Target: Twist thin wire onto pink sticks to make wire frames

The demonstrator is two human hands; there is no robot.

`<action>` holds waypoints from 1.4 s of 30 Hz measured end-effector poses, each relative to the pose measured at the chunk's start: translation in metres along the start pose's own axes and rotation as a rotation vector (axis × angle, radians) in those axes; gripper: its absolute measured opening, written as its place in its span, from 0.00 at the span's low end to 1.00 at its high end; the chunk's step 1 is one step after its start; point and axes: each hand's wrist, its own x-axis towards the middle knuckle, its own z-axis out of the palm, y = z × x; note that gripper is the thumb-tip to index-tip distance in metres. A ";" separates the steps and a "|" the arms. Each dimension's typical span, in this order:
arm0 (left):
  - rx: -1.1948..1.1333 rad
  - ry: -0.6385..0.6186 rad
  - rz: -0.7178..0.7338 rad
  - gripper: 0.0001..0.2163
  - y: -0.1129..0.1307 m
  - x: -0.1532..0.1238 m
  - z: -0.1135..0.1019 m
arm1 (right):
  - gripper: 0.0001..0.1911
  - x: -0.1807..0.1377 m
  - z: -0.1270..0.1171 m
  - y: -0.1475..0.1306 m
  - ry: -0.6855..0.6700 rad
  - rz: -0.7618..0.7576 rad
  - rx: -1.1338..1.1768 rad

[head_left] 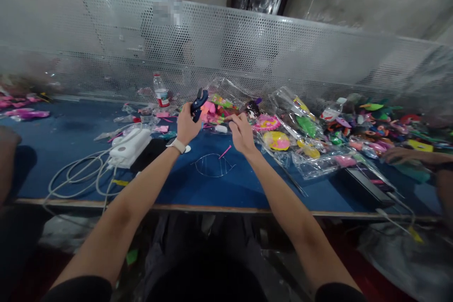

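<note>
My left hand, with a pale band on the wrist, is closed around a dark blue hand tool that looks like a stapler, raised over the table. To its right, my right hand has its index finger stretched out to the left and the other fingers partly curled, and I see nothing held in it. Just left of its fingertips lies a small white block. A thin pink strip lies nearer me, across a fish-like outline of pale lines on the blue tabletop. Behind both hands are pink and green plastic pieces.
Bagged colourful toys are heaped to the right. A white power strip with looped cables lies left, near a bottle. A black box is at front right. Other people's hands rest at the sides; a perforated metal screen stands behind.
</note>
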 end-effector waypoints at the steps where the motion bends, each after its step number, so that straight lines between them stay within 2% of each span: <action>1: -0.005 0.036 0.023 0.22 -0.001 -0.003 -0.006 | 0.18 -0.001 0.000 -0.001 -0.010 -0.043 0.026; 4: 0.018 0.045 0.131 0.26 -0.002 -0.014 -0.024 | 0.22 -0.004 -0.001 0.002 0.032 -0.138 0.058; 8: 0.084 -0.061 0.227 0.27 0.003 -0.025 -0.038 | 0.21 -0.009 0.002 0.006 0.059 -0.208 0.023; 13: 0.142 -0.236 0.238 0.27 0.021 -0.033 -0.036 | 0.21 -0.012 0.005 -0.004 -0.050 -0.168 -0.078; 18: 0.178 -0.394 0.217 0.31 0.034 -0.039 -0.035 | 0.20 -0.010 0.003 -0.007 -0.073 -0.170 -0.113; 21: 0.153 -0.400 0.209 0.31 0.037 -0.041 -0.035 | 0.15 -0.009 0.003 -0.004 -0.151 -0.228 -0.170; 23: 0.135 -0.385 0.209 0.27 0.038 -0.041 -0.034 | 0.14 -0.010 0.003 -0.002 -0.187 -0.248 -0.213; 26: 0.146 -0.409 0.227 0.23 0.038 -0.042 -0.033 | 0.14 -0.011 0.005 0.000 -0.178 -0.260 -0.236; 34: 0.275 -0.532 0.193 0.23 0.038 -0.042 -0.029 | 0.15 -0.009 0.008 0.010 -0.149 -0.241 -0.216; 42: 0.264 -0.522 0.174 0.24 0.044 -0.043 -0.027 | 0.16 -0.010 0.007 0.006 -0.172 -0.240 -0.145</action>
